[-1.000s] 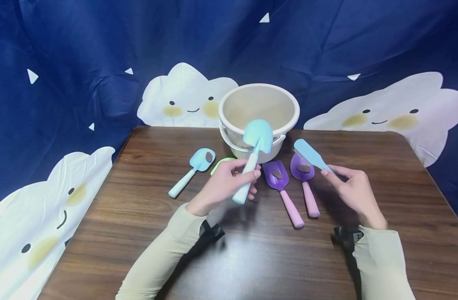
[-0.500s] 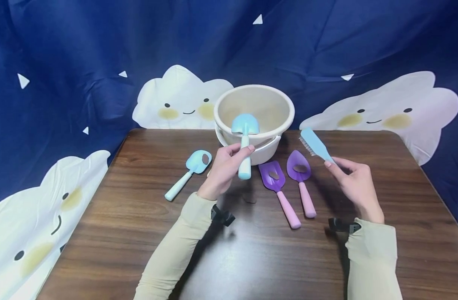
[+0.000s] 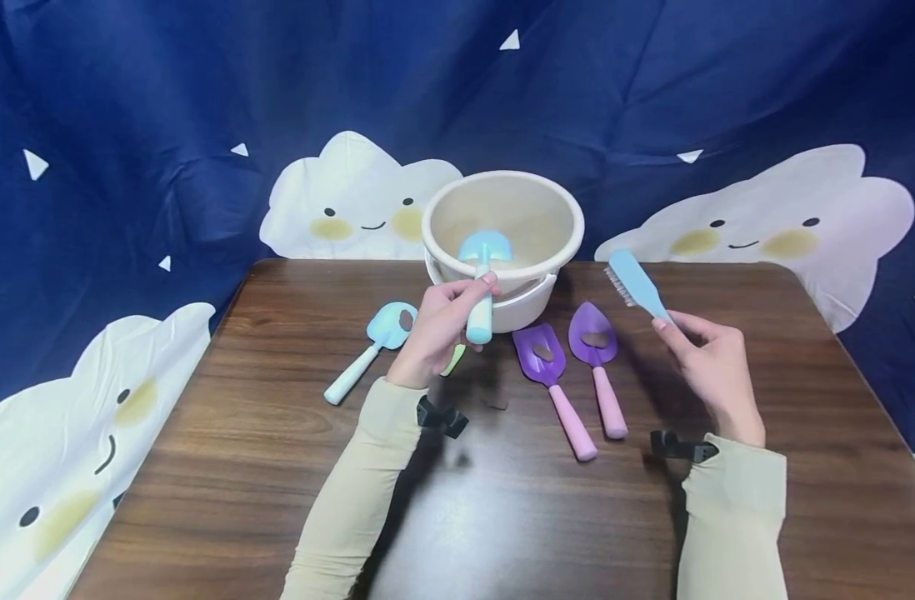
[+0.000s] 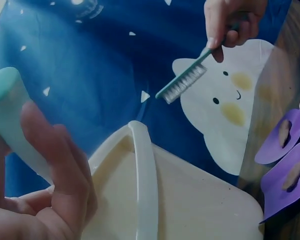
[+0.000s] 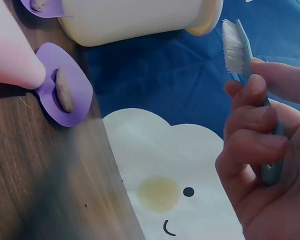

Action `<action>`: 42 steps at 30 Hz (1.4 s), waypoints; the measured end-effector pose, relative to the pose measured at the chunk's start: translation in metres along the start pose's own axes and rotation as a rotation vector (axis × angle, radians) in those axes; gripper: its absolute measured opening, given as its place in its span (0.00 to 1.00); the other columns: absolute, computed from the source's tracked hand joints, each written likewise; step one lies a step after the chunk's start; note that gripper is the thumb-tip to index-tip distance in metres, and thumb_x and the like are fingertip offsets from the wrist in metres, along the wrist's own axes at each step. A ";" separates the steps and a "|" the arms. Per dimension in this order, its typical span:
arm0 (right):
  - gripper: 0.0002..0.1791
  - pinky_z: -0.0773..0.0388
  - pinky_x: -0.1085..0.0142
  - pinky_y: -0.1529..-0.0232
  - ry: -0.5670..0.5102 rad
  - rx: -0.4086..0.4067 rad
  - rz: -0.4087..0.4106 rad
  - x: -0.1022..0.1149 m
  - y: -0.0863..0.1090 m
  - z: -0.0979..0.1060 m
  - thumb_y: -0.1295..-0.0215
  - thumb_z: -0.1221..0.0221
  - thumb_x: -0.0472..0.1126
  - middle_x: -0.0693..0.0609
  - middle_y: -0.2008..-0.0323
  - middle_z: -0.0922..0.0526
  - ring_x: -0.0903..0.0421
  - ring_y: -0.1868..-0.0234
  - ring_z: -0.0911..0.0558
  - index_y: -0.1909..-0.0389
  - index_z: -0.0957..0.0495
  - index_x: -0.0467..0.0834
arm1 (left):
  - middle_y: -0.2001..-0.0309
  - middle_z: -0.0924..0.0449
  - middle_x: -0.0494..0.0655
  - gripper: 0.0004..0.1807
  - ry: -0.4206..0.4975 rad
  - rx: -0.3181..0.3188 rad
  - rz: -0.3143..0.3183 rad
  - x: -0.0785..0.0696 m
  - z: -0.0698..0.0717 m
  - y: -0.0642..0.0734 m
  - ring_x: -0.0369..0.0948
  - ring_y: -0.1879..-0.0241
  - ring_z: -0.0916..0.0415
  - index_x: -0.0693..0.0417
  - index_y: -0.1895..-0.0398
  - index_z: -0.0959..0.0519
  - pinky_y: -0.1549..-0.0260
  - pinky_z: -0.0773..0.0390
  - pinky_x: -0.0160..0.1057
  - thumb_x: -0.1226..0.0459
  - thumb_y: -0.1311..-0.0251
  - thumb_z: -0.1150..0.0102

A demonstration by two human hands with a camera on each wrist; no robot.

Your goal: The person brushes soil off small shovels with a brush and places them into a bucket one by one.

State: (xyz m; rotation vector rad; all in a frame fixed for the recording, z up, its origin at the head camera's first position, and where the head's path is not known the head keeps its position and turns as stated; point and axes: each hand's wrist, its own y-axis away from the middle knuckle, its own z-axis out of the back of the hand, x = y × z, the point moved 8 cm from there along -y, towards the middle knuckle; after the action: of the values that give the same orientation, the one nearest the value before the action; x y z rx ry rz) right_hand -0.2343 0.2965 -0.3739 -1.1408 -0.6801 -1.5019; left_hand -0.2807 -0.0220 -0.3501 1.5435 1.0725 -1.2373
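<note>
**Partner:** What do you have on the left side?

**Me:** From my seat I see the left hand [image 3: 438, 329] curled firmly round the handle of a light blue shovel [image 3: 480, 318], thumb laid along the top. Its blade sits over the near rim of the white bucket [image 3: 521, 315], in front of the opening. I can't tell how far down inside it reaches.

**Partner:** And the right?

**Me:** The right hand [image 3: 711, 362] holds a blue brush [image 3: 637, 285]. On my right wrist feed the fingers wrap its handle and the thumb presses close below the white bristles. The brush is up in the air, to the right of the bucket, bristles facing toward it.

**Partner:** What lies on the surface [image 3: 577, 533]?

**Me:** Just in front of the bucket I've got two purple shovels with pink handles, side by side: a square-ended shovel [image 3: 543, 372] and a pointed shovel [image 3: 596, 357]. Each carries a brown lump on its blade. Left of the left hand lies a second blue shovel [image 3: 380, 337], with a dark lump [image 3: 407, 320] on it. Something green [image 3: 454, 360] shows below that hand, mostly hidden from me.
</note>
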 end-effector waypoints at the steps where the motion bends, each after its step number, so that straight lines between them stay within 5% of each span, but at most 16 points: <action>1: 0.13 0.35 0.74 0.88 -0.004 -0.003 0.001 0.000 0.001 0.000 0.38 0.36 0.45 0.67 0.87 0.24 0.70 0.87 0.30 0.56 0.16 0.42 | 0.85 0.33 0.40 0.26 0.001 -0.001 0.001 0.001 0.001 0.000 0.36 0.87 0.34 0.66 0.54 0.20 0.87 0.28 0.34 0.49 0.38 0.41; 17: 0.24 0.36 0.71 0.89 0.107 0.031 0.019 0.002 0.004 -0.010 0.37 0.37 0.48 0.63 0.89 0.28 0.67 0.88 0.33 0.49 0.21 0.33 | 0.76 0.27 0.46 0.36 0.089 0.039 0.004 0.001 0.010 0.010 0.39 0.83 0.30 0.68 0.53 0.23 0.89 0.27 0.32 0.41 0.31 0.58; 24: 0.20 0.38 0.70 0.91 0.061 0.031 0.012 0.000 0.002 -0.008 0.37 0.37 0.45 0.63 0.89 0.28 0.68 0.89 0.34 0.51 0.19 0.35 | 0.73 0.25 0.51 0.22 -0.186 0.020 -0.070 0.000 0.028 0.031 0.40 0.82 0.29 0.63 0.55 0.21 0.86 0.26 0.34 0.51 0.29 0.52; 33: 0.20 0.38 0.70 0.90 0.064 0.032 0.020 0.002 0.001 -0.009 0.37 0.36 0.45 0.63 0.88 0.28 0.68 0.88 0.34 0.50 0.19 0.35 | 0.73 0.18 0.48 0.11 -0.781 -0.128 -0.157 -0.001 0.071 0.045 0.45 0.72 0.21 0.54 0.64 0.18 0.70 0.23 0.34 0.55 0.39 0.38; 42: 0.19 0.36 0.72 0.90 0.075 0.011 0.032 0.003 0.000 -0.005 0.38 0.36 0.45 0.66 0.89 0.28 0.69 0.88 0.33 0.51 0.19 0.36 | 0.71 0.20 0.43 0.16 -1.057 -0.069 0.050 0.033 0.098 0.034 0.41 0.66 0.24 0.53 0.67 0.20 0.64 0.25 0.37 0.50 0.46 0.34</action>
State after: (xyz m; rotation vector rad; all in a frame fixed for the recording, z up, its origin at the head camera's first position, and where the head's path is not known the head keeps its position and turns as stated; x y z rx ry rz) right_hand -0.2355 0.2907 -0.3735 -1.0772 -0.6158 -1.5043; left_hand -0.2675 -0.1216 -0.3925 0.6438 0.3568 -1.6448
